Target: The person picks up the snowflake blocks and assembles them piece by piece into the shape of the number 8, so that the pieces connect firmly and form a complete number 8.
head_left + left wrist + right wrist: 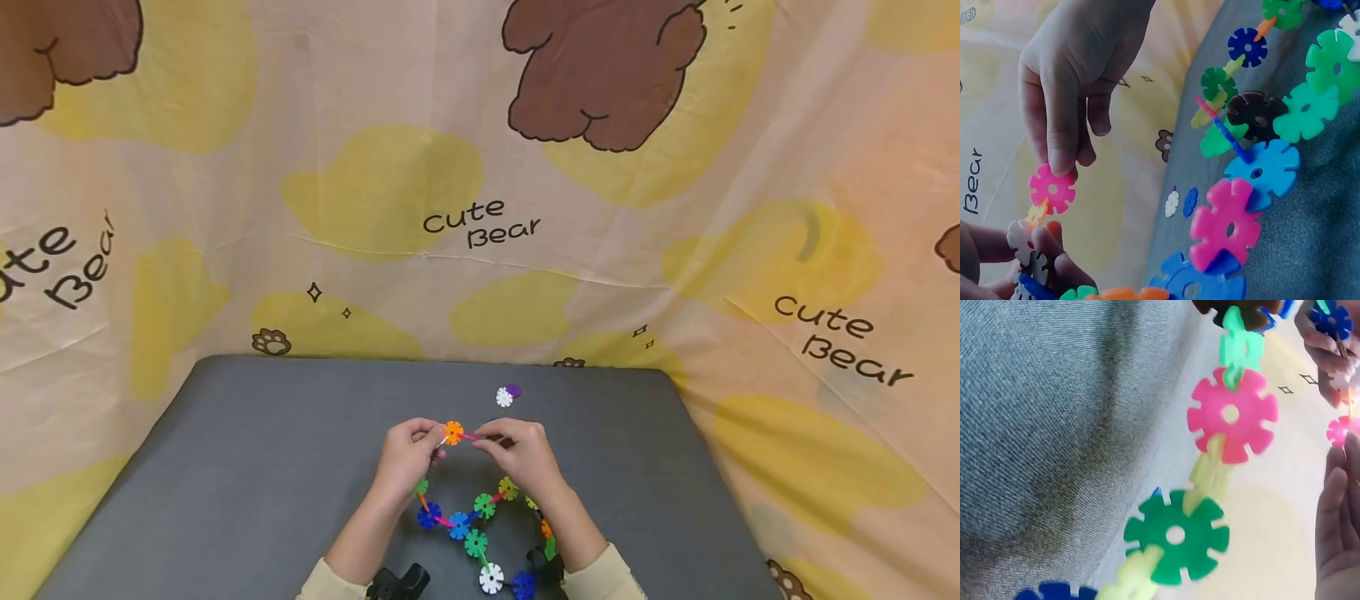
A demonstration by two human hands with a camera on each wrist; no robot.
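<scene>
My left hand (pixel 408 457) pinches a white notched disc (pixel 1017 236) at one end of a chain of linked plastic snowflake discs. An orange disc (pixel 454 427) slots into the white one and sits between my two hands. Beyond it, a pink disc (pixel 1040 190) is pinched at its edge between the thumb and fingers of my right hand (pixel 527 454). The rest of the chain, with pink (pixel 1250 428), dark green (pixel 1207 540), light blue (pixel 1279 159) and other discs, loops below my hands over the table.
A loose white disc (pixel 504 397) and purple disc (pixel 514 389) lie on the grey table (pixel 262 467) beyond my hands. A printed bear curtain (pixel 360 192) hangs behind the table. Black wrist gear (pixel 401 582) shows by my left sleeve.
</scene>
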